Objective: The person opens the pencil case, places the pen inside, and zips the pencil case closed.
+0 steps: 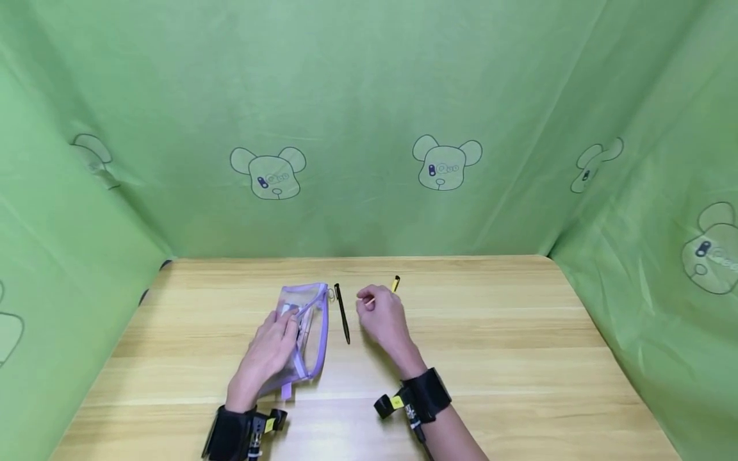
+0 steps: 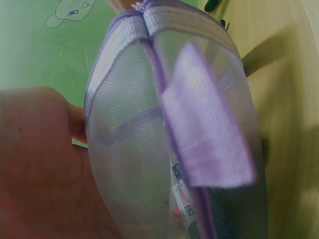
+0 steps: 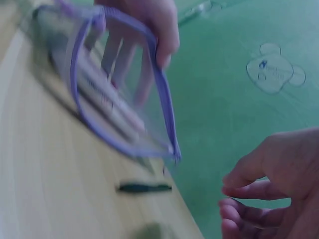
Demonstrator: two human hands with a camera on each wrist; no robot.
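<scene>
A see-through mesh pencil pouch [image 1: 323,339] with purple edging stands on the table in front of me, left of centre. My left hand [image 1: 270,344] grips it from the left side; its fingers show through the mesh in the right wrist view. Inside lie pens, among them a white one with printed lettering [image 2: 183,203]. Right of the pouch lies a black pen [image 1: 343,314]. My right hand [image 1: 383,320] is further right, with loosely bent fingers and nothing between thumb and fingertips [image 3: 230,211]. Just beyond it shows the end of a yellow and black pen [image 1: 395,283], partly hidden by that hand.
The light wood table [image 1: 507,358] ends at the back against a green cloth [image 1: 357,211] with bear-head outlines, and similar cloth hangs on both sides. Each wrist carries a black strap [image 1: 426,394] with a small camera.
</scene>
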